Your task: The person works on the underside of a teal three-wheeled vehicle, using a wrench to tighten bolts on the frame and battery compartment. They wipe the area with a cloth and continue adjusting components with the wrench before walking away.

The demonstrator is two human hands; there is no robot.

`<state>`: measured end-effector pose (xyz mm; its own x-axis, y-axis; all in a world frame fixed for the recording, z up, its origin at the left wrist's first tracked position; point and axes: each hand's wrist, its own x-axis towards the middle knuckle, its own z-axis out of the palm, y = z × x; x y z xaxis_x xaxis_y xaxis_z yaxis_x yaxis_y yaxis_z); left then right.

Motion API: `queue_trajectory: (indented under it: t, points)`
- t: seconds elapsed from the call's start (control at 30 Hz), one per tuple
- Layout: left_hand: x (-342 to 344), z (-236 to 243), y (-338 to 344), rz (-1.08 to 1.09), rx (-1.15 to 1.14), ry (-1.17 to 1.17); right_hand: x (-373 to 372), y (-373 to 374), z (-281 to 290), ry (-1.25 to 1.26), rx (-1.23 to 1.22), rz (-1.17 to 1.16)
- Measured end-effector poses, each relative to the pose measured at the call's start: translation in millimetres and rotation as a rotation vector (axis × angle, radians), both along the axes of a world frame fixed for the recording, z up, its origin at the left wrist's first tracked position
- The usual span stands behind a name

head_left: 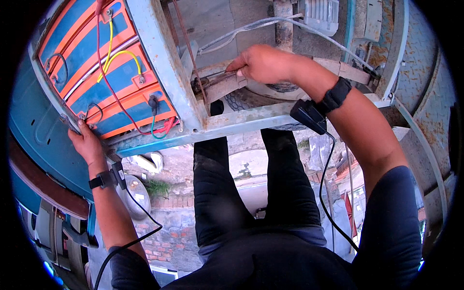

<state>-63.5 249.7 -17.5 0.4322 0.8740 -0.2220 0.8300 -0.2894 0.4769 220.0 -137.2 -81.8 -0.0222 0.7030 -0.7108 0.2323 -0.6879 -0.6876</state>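
Note:
At the lower left corner of the battery compartment, my left hand [88,144] has its fingers closed on a grey metal piece [70,123], whose kind I cannot make out. Right beside it is a battery [126,116] with an orange and blue top and a black lead on its terminal. My right hand [266,64] reaches over the frame's front bar, thumb and fingers pinched together on thin dark wires or rods [217,78]. These run to a rusty bracket [200,86] by the upright beam. Their ends in my grip are hidden.
Several batteries [96,36] fill the compartment, joined by red, yellow and green cables. A blue-grey metal frame [166,63] surrounds the opening, with a tyre [241,101] beneath. A grey conduit [263,21] crosses above. Black cords [321,193] hang from my wrist-worn devices.

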Motion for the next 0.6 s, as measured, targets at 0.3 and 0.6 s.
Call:
queue_trajectory:
  t: [0.3,0.6]
  points:
    - [-4,-2,4,-0.016,-0.053,-0.044,0,5,-2,-0.009,-0.017,0.01]
    - [1,0,-1,-0.014,-0.032,-0.034,-10,-7,7,0.038,-0.072,-0.07]
